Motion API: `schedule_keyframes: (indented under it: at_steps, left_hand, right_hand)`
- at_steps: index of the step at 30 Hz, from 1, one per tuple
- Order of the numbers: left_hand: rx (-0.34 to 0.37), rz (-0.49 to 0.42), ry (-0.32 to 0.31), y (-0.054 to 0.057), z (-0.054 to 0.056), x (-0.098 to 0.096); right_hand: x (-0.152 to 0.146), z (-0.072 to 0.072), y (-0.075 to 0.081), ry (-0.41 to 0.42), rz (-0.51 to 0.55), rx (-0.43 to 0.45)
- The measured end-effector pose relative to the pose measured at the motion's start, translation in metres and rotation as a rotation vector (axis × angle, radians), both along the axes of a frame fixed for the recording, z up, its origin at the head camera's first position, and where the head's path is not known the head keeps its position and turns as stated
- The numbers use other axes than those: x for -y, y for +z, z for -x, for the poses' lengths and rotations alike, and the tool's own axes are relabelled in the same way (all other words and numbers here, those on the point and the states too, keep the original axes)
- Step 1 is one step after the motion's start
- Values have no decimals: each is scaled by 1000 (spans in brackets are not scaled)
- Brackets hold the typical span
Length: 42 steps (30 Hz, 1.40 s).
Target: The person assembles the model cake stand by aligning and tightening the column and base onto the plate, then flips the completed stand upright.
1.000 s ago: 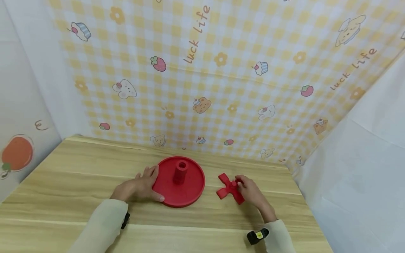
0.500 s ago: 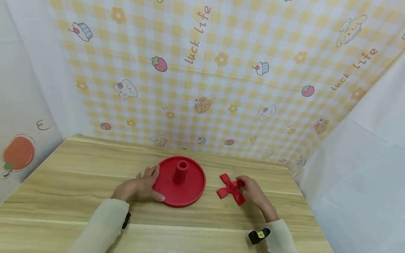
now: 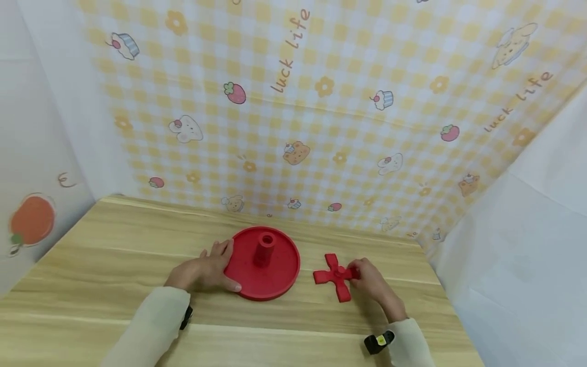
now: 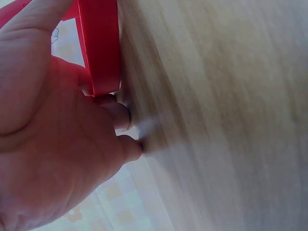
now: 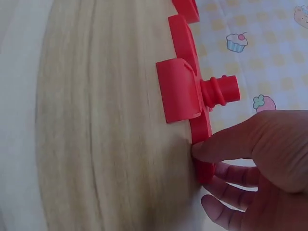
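A red round tray [image 3: 279, 275] with a raised rim and a hollow upright post [image 3: 264, 250] at its centre lies on the wooden table. My left hand [image 3: 206, 270] holds its left side, thumb over the front of the rim and fingers spread round the back. In the left wrist view the red rim [image 4: 101, 48] sits between thumb and fingers. To the right is a red four-armed cross piece [image 3: 337, 275]. My right hand [image 3: 370, 281] pinches its right arm between thumb and fingers. A ridged peg [image 5: 220, 90] juts from its middle in the right wrist view.
The wooden table [image 3: 229, 341] runs back to a yellow checked cloth [image 3: 257, 127] with cartoon prints. White cloth hangs at the left [image 3: 41, 102] and right [image 3: 518, 244] sides. A black wrist camera [image 3: 378, 342] sits at the right sleeve.
The cross piece has turned clockwise in my right hand, and that hand has shifted slightly down and right. My left hand keeps its hold on the tray. The whole head view has drifted a little.
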<state>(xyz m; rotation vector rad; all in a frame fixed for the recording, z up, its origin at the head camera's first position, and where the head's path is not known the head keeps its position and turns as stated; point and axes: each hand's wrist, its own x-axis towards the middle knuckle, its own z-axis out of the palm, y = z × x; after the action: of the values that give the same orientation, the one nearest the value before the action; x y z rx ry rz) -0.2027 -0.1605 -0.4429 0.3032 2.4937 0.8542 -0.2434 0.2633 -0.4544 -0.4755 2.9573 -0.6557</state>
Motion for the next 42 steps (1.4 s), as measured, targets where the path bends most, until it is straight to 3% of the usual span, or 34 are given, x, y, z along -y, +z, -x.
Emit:
schedule_keyframes:
  at_steps: [6,12,20,26,42]
  left_hand:
    - [13,9,11,1,2,-3]
    - [9,8,19,-1,1,-2]
    - [4,6,19,-1,2,-1]
    - [13,4,21,0,1,-2]
    - [4,-10,10,0,1,-1]
  right_hand:
    - [-11,2,-4,43,38,14]
    - [-16,3,-1,57,154,23]
    - [-9,4,-2,40,293,-57]
    - [11,5,3,-3,423,-22]
    - [78,10,29,43,615,38]
